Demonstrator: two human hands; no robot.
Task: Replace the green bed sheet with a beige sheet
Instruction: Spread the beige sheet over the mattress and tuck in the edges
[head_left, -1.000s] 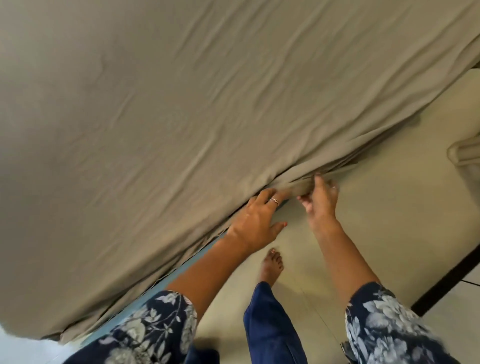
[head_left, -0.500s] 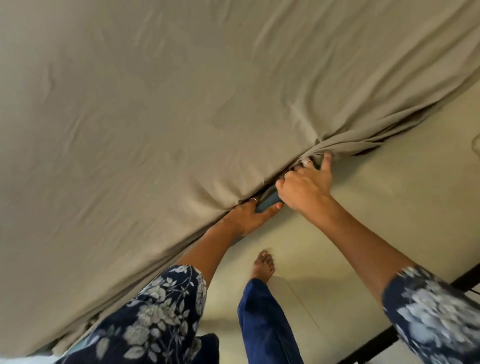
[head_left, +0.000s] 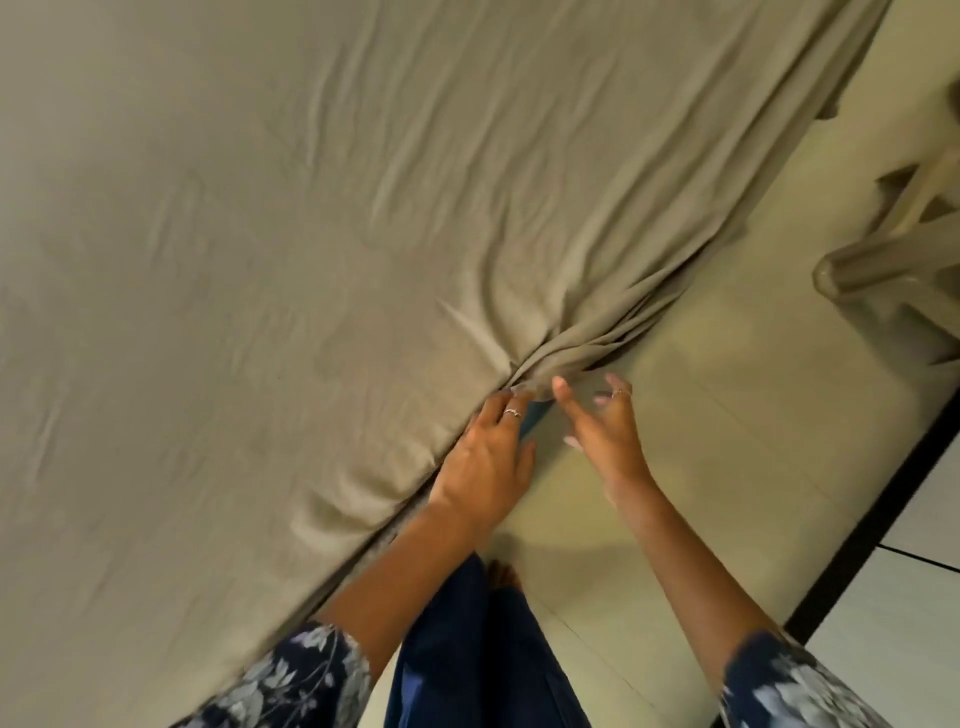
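Note:
The beige sheet (head_left: 322, 234) lies spread over the bed and is wrinkled. It gathers into a bunch (head_left: 561, 358) at the bed's near edge. My left hand (head_left: 488, 457) rests at that edge with its fingers straight, the tips pressed into the fold of the sheet. A sliver of blue mattress (head_left: 531, 422) shows right beside those fingers. Just to the right, my right hand (head_left: 597, 423) hovers below the bunch with fingers spread and blurred, holding nothing. No green sheet is in view.
A pale plastic chair (head_left: 883, 254) stands at the right on the beige floor (head_left: 727, 467). A black strip (head_left: 862, 540) crosses the floor at the lower right. My leg in blue trousers (head_left: 467, 649) stands close to the bed's edge.
My right hand has let go of the gathered sheet and opened its fingers. My left hand has come out from under the edge, and the view has shifted right along the bed.

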